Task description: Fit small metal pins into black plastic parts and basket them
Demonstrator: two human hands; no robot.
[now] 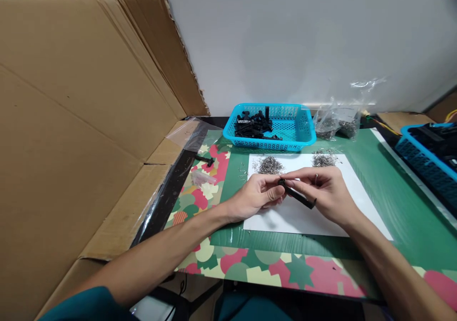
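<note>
Between my two hands is a black elongated plastic part [300, 198], held over a white sheet of paper [303, 223]. My left hand [257, 195] grips its left end between thumb and fingers. The fingertips of my right hand [323, 190] are pinched together at that same end, while the rest of the part slants down to the right below the palm. Whether a small piece sits in the right fingertips is hidden. Just behind the hands lie a pile of small metal pieces [270, 164] and a second pile [323, 159] on the right.
A blue basket [269, 146] at the back holds several black parts. Clear bags of metal pieces [337, 123] stand beside it. Another blue basket [421, 152] with black parts is at right. One black part [205, 160] lies at left near a cardboard wall [89, 121].
</note>
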